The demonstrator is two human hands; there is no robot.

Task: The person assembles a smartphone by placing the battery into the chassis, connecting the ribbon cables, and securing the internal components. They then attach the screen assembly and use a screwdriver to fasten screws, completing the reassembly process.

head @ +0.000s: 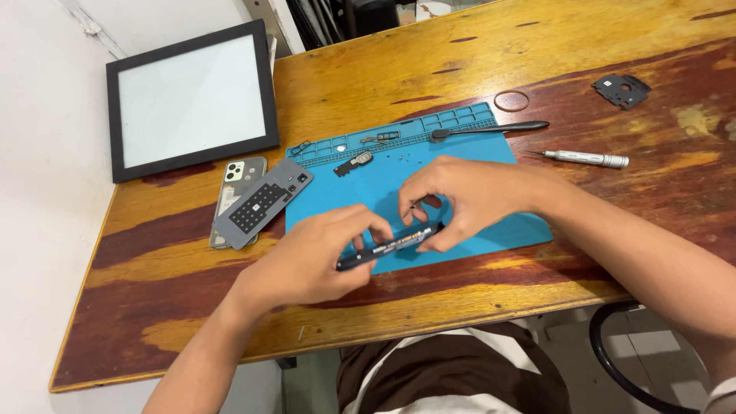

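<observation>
The left hand (307, 261) pinches the lower-left end of a phone frame (391, 245) held edge-on just above the blue repair mat (460, 146); its long axis runs from lower left up to the right; the right hand (468, 195) has its fingers closed on the upper-right end; a slipped grip could probably drop it onto the table (153, 307), or bending might crack it.
</observation>
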